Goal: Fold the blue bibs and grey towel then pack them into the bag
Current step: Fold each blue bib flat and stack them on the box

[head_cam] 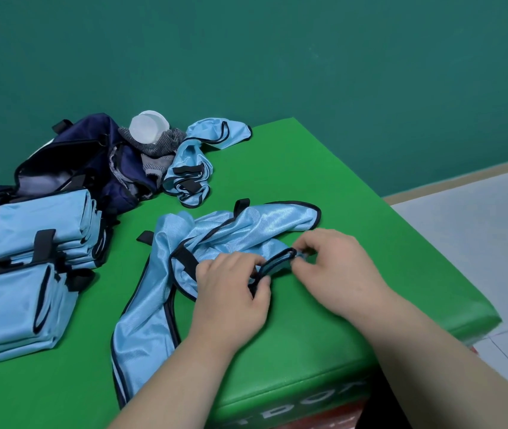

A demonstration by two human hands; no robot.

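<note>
On the green padded table (324, 187), the navy bag (70, 162) gapes open at the far left, mouth up, ready for loading, I'd say. Just in front of it sit two stacks of folded bibs (39, 224), squared off and parked within reach of the bag. Centre stage a loose blue bib (215, 230) sprawls rumpled, and both hands are at its near edge. The left hand (231, 292) and the right hand (336, 270) each pinch the black trim (277, 261) between thumb and curled fingers, likely to pull it straight for a fold. Behind, a crumpled bib (206, 144) waits beside the grey towel (160, 150), which is unfolded against the bag with a white lid-like thing (147, 126) on top. White lettering (305, 400) on the table's front edge is cut off; I make out T, D, O, no more.
</note>
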